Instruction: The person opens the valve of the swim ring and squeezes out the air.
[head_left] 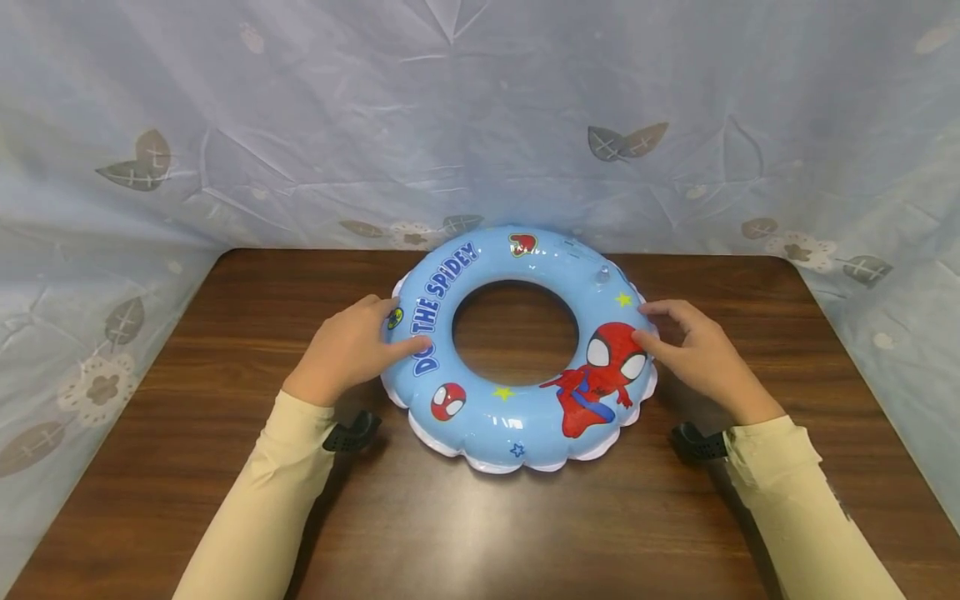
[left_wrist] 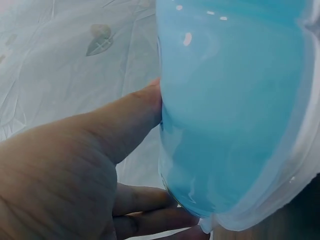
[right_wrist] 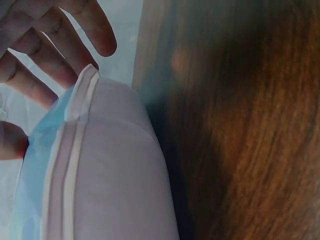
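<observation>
Brown table point(head_left: 480, 533): blue swim ring point(head_left: 480, 425) between hands point(head_left: 348, 348) point(head_left: 703, 358), touching both.

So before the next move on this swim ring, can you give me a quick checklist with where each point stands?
1. Swim ring inflated: ok, it looks full and rounded.
2. Printed side facing up: ok, the lettering and red figure show.
3. Left hand in contact: ok, thumb and fingertips touch the ring's left side.
4. Right hand wrapped round the ring: not ok, the thumb touches it but one finger stands clear.
5. Valve sealed: cannot tell, too small.
6. Ring wholly over the table: cannot tell, its far side hides part of the back edge.
</observation>
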